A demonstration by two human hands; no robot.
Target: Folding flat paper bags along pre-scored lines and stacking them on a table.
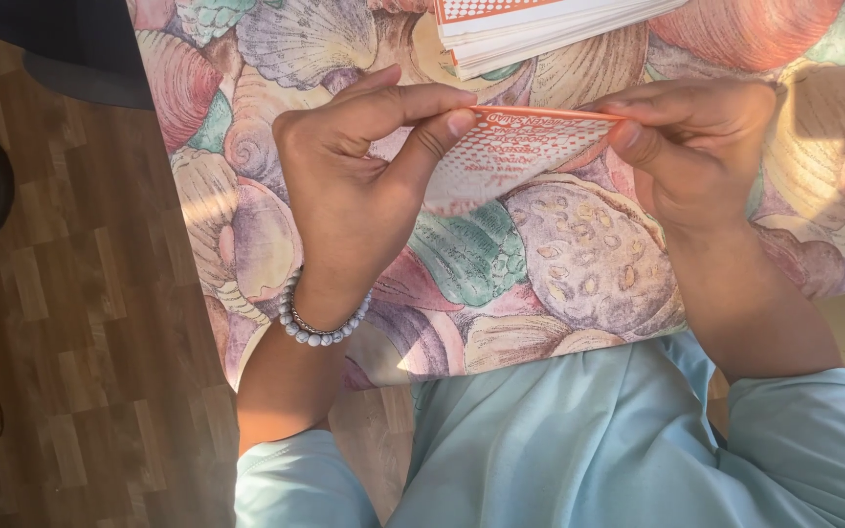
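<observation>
The left hand point(364, 186) pinches one end of a thin orange-and-white printed paper piece point(511, 156) between thumb and forefinger, and the right hand point(696, 147) grips the other end. The paper is held just above the table point(579, 264), which is covered in a shell-patterned cloth; it looks partly folded along its top edge, the fold not yet pressed flat. A stack of similar orange-and-white papers point(530, 29) lies near, beyond the hands. A grey bead bracelet point(320, 328) circles the left wrist. Nothing blocks the hands.
</observation>
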